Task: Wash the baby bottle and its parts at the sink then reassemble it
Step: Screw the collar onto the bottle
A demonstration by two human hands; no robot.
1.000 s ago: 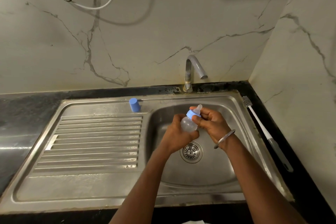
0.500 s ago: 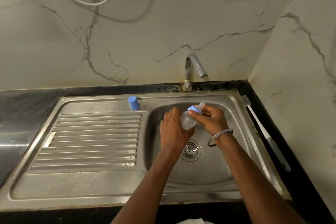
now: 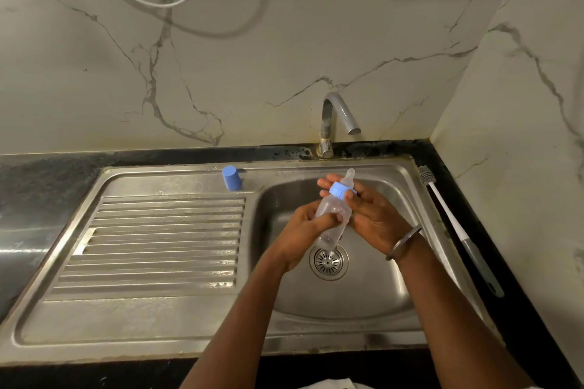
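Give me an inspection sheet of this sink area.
Surface: stainless steel sink with drainboard, set in black stone counter.
Job's things: clear plastic baby bottle, blue screw collar and translucent teat fitted, held over the basin; blue cylindrical cap upright on the sink's back ledge; white bottle brush lying on the counter, right.
Clutter: nothing seen.
Hands: left hand grips the bottle body; right hand pinches the collar.
Cables: black and white cables hang on the wall, upper left.
Surroundings: veined marble-look walls; curved metal tap, no water visible.
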